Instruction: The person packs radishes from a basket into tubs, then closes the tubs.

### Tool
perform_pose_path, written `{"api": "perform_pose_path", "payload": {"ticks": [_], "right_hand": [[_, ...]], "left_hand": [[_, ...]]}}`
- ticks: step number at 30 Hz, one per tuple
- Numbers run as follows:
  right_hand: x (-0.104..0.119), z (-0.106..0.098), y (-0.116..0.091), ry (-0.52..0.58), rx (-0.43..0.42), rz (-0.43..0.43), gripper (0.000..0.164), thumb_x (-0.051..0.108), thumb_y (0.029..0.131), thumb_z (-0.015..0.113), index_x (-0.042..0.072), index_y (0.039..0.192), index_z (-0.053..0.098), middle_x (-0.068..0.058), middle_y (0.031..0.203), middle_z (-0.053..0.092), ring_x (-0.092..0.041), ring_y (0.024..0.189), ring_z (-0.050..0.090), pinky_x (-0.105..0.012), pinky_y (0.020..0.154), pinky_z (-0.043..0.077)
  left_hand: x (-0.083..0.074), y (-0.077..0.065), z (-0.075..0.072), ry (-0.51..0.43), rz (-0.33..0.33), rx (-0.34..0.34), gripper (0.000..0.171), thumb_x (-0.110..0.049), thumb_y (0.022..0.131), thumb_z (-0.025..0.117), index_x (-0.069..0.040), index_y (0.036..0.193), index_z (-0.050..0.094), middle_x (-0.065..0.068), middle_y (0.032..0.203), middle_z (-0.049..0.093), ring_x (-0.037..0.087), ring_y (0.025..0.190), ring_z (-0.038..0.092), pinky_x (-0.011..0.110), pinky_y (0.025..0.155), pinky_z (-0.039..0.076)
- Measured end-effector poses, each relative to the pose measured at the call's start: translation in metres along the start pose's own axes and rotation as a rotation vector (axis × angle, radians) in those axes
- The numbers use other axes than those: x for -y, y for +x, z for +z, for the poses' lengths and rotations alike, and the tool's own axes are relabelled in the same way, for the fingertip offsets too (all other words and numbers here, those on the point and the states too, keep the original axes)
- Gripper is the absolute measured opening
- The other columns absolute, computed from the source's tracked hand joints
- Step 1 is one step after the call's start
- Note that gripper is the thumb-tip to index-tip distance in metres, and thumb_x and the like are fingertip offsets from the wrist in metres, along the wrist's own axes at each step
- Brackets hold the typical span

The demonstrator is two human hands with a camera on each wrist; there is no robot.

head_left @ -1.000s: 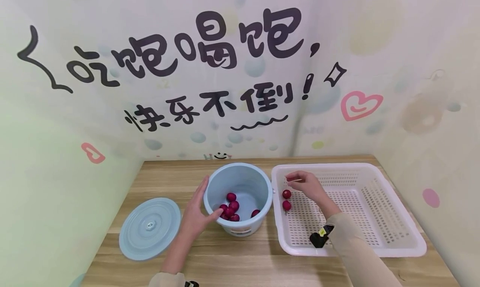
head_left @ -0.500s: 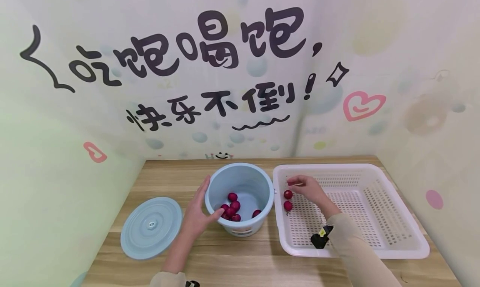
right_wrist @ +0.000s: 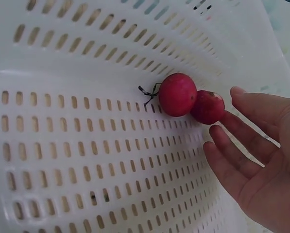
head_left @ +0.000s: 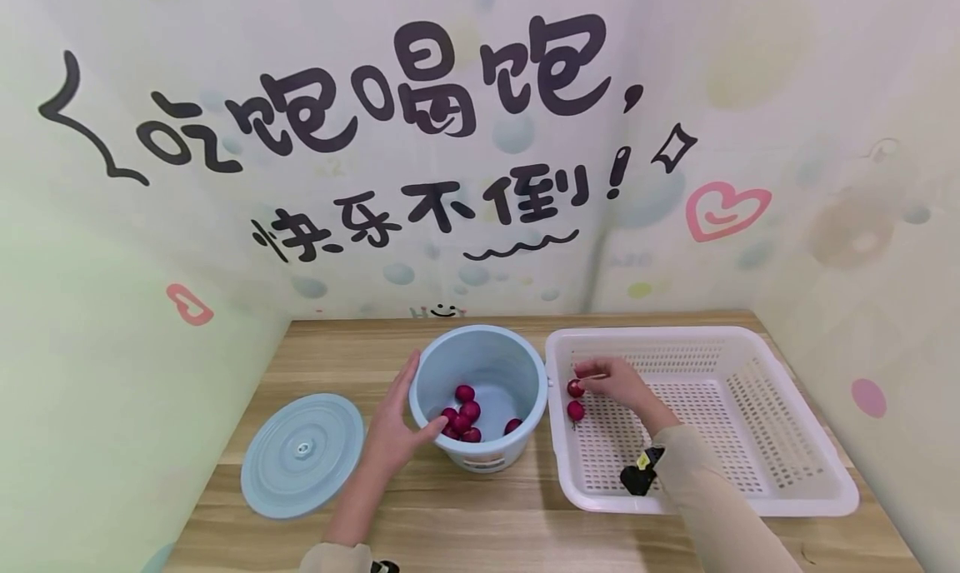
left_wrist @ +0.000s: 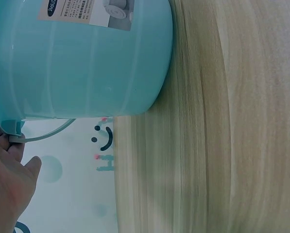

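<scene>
My left hand (head_left: pixel 393 431) holds the light-blue bucket (head_left: pixel 491 361) at its left side, thumb over the rim and fingers outside. The left wrist view shows those fingers (left_wrist: pixel 8 145) by the handle joint. Several red radishes (head_left: pixel 461 421) lie on the bucket's floor. My right hand (head_left: pixel 624 384) is inside the white basket (head_left: pixel 720 505), thumb and fingers spread around the far radish (right_wrist: pixel 209 108). In the right wrist view its fingertips are right at that radish. Touching it is a second radish (right_wrist: pixel 177 94), with dark stem bits.
A round blue lid (head_left: pixel 281 477) lies flat on the wooden table (head_left: pixel 480 544) left of the bucket. The basket's left rim stands close beside the bucket. Behind the table rises a printed wall covering (head_left: pixel 360 281), with further walls at both sides.
My right hand has come down and toward me, from beyond the far radish to right at it. The left hand and bucket have stayed put.
</scene>
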State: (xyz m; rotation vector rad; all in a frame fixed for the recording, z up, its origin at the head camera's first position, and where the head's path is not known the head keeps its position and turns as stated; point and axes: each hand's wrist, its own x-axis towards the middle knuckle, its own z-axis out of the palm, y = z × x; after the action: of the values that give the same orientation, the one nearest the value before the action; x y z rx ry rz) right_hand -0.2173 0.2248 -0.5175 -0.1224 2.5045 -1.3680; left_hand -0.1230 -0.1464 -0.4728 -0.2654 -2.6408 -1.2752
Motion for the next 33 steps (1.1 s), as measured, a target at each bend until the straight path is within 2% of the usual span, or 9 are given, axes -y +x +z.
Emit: {"api": "perform_pose_path", "payload": {"ticks": [8,17,25,33], "right_hand": [[-0.0028,0.0019,-0.0007,-0.026,0.052,-0.026,0.028,0.008,0.092,0.067,-0.001,0.118,0.068,-0.019,0.111,0.072,-0.025,0.102,0.067,-0.041,0.090,0.059],[-0.0041,0.0029,-0.0021,-0.011,0.015,0.003,0.019,0.005,0.089,0.070,-0.003,0.105,0.067,-0.018,0.101,0.073,-0.017,0.088,0.065,-0.031,0.079,0.057],[-0.0068,0.0020,-0.0005,0.004,0.009,0.030,0.016,0.005,0.089,0.070,-0.002,0.104,0.067,-0.015,0.098,0.073,-0.015,0.085,0.064,-0.030,0.078,0.057],[-0.0077,0.0008,0.0000,0.022,0.012,0.006,0.017,0.002,0.087,0.070,-0.004,0.103,0.067,-0.017,0.097,0.073,-0.014,0.084,0.065,-0.030,0.077,0.058]], "left_hand": [[0.0011,-0.0003,-0.0003,0.001,-0.019,0.001,0.097,-0.041,0.079,0.078,-0.023,0.159,0.026,0.003,0.165,0.031,0.035,0.149,0.034,0.061,0.107,0.045],[-0.0002,-0.0003,-0.0005,0.009,-0.023,0.008,0.097,-0.043,0.079,0.077,-0.026,0.159,0.025,0.004,0.165,0.030,0.035,0.150,0.033,0.062,0.108,0.043],[-0.0012,-0.0005,-0.0010,0.005,-0.020,0.007,0.097,-0.042,0.079,0.078,-0.023,0.159,0.027,0.005,0.164,0.031,0.035,0.150,0.033,0.061,0.110,0.041],[-0.0013,-0.0005,-0.0010,0.001,-0.026,0.012,0.096,-0.042,0.080,0.077,-0.030,0.159,0.024,0.003,0.165,0.030,0.034,0.150,0.032,0.060,0.109,0.042]]}}
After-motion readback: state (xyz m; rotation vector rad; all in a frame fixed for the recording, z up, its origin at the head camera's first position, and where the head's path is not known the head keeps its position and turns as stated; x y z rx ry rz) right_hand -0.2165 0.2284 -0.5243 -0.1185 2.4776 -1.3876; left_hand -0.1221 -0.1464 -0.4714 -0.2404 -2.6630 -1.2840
